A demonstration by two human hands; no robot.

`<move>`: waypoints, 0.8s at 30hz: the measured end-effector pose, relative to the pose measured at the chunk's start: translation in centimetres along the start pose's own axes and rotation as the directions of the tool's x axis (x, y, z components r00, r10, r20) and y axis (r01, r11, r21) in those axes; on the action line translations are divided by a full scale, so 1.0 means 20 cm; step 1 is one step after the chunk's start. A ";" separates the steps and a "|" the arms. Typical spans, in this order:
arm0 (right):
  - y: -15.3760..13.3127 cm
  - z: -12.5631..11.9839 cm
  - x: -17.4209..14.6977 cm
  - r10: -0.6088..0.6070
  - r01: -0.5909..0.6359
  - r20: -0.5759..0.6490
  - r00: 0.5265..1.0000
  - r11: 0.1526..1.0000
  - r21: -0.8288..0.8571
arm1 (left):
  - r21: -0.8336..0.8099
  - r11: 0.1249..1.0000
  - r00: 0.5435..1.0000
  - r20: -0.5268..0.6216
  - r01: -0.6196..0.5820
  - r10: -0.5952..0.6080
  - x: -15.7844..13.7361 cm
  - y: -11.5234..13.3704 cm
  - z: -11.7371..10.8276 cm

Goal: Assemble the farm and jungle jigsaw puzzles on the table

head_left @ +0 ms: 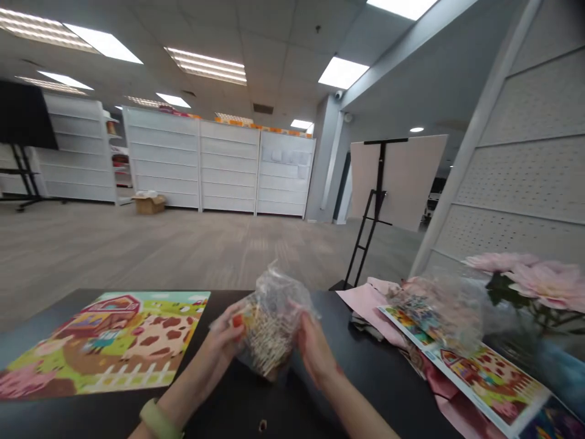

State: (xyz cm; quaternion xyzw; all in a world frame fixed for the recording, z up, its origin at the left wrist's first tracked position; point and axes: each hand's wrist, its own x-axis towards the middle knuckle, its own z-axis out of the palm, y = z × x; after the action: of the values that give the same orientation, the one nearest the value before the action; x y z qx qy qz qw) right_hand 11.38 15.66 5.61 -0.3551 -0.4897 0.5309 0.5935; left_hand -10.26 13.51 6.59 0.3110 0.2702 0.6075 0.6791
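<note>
A clear plastic bag (274, 332) full of small pale pieces is held up over the front half of the black table, its crumpled top sticking up. The pieces inside are too small and blurred to name; a few orange and yellow bits show near its left side. My left hand (226, 335) is closed on the left side of the bag. From the right, my right hand (315, 344) grips the bag's other side, with its fingertips partly behind the plastic. To the left lies a farm picture sheet (123, 341) with a barn, a spotted cow and a pig.
On the right of the black table (365, 378) lie pink cloth (379, 314), a smaller printed farm picture (493, 375) and another clear bag of small pieces (439, 311). Pink flowers (543, 280) stand at the right edge. Beyond are an easel (379, 183) and white shelves (228, 167).
</note>
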 end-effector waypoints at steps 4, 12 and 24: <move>-0.17 0.03 -0.02 -0.095 0.092 -0.020 0.995 0.987 -0.129 | 0.152 0.988 0.999 -0.046 -0.004 0.011 -0.01 -0.06 -0.10; -0.19 0.13 -0.04 -0.167 0.155 -0.023 0.986 0.954 -0.258 | 0.187 0.981 0.997 -0.055 -0.045 0.056 -0.02 -0.21 0.02; -0.39 0.18 0.00 -0.095 0.094 0.336 0.937 0.995 0.021 | -0.136 0.990 0.975 0.223 0.036 -0.005 -0.13 -0.23 0.12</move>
State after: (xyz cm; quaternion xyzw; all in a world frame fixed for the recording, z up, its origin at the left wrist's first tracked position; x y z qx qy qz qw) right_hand 10.24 13.79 13.97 -0.2340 -0.5990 0.5557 0.5269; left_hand -5.76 10.34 4.59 0.3261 0.1528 0.5791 0.7315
